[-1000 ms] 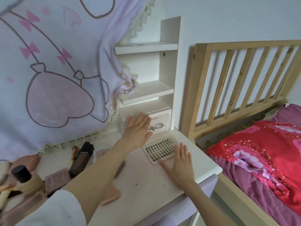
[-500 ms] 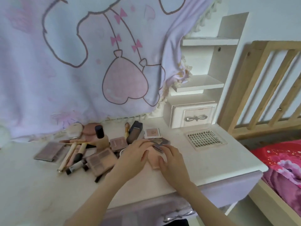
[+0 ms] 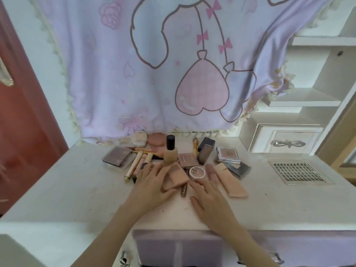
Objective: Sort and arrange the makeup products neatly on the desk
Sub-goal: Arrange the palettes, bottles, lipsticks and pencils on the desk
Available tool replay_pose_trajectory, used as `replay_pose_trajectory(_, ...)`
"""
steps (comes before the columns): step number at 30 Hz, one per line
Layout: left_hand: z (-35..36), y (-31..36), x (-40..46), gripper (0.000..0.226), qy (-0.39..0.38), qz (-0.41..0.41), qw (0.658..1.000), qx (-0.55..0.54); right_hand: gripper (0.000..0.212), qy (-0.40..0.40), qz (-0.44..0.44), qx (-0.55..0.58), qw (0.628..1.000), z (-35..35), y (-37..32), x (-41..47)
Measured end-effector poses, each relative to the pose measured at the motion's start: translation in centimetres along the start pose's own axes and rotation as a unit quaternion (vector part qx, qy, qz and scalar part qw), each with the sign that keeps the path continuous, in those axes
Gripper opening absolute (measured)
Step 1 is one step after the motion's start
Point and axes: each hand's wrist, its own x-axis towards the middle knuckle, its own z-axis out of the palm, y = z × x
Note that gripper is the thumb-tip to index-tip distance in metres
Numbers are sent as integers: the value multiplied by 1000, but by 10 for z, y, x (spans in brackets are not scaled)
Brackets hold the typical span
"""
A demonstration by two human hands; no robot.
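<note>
A heap of makeup lies mid-desk (image 3: 77, 189). It holds a foundation bottle with a black cap (image 3: 170, 151), a dark tube (image 3: 205, 150), a silver-framed blush (image 3: 228, 154), a mauve palette (image 3: 116, 156) and several gold pencils and brushes (image 3: 137, 162). My left hand (image 3: 152, 185) lies with straight fingers against a small peach palette (image 3: 175, 176), thumb along its near edge. My right hand (image 3: 210, 197) is flat, fingertips reaching a round white compact (image 3: 196, 172) and a long peach case (image 3: 229, 180). A tray of lashes (image 3: 297, 171) sits apart at the right.
A lilac cartoon blanket (image 3: 173, 64) hangs behind the desk. White shelves and a small drawer with a bow handle (image 3: 285, 139) stand at the back right. A red door (image 3: 23, 112) is on the left. A lavender desk drawer front (image 3: 177, 247) is below my arms.
My hands left the lash tray by the small drawer and moved left to the makeup heap. They now spread over the peach palette, the long case and the round compact.
</note>
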Motion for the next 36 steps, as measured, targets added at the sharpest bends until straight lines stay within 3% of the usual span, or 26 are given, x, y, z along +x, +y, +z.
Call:
replay_pose_trajectory(4, 1, 2, 8, 87, 16, 13, 1000, -12, 39, -32, 25, 20, 999, 3, 1, 1)
replay_pose_trajectory(8, 0, -1, 12, 95, -42, -9, 999, 6, 31, -50, 34, 26, 998, 7, 3, -2)
replay_pose_trajectory(12, -2, -4, 13, 89, -10, 24, 999, -30, 30, -65, 41, 39, 996, 7, 2, -5)
replay_pose_trajectory(18, -3, -2, -4, 67, 84, -3, 971, -225, 29, 14, 80, 123, 989, -1, -3, 1)
replay_pose_trajectory(20, -7, 0, -10, 64, 89, -20, 949, -301, 18, 17, 158, 241, 957, -11, -17, 12)
replay_pose_trajectory(23, -20, 3, -17, 57, 95, -37, 925, -367, 17, -58, 243, 527, 812, -20, -45, 37)
replay_pose_trajectory(25, -30, 2, -20, 52, 108, -35, 927, -356, 22, -58, 280, 619, 731, -17, -61, 52)
replay_pose_trajectory(27, -36, -2, -23, 52, 105, -15, 944, -314, 28, -46, 315, 666, 675, -11, -73, 62)
replay_pose_trajectory(30, -40, -21, -20, 39, 90, 7, 947, -309, 23, -11, 353, 669, 654, -1, -80, 72)
replay_pose_trajectory(32, -35, -47, -8, 38, 150, -1, 942, -300, 20, 46, 373, 668, 642, 2, -77, 79)
replay_pose_trajectory(34, -27, -84, 10, 59, 198, -90, 952, -214, 18, 120, 390, 635, 656, 2, -65, 88)
replay_pose_trajectory(36, -19, -115, 25, 77, 146, -209, 958, -132, 17, 187, 396, 601, 668, -1, -47, 99)
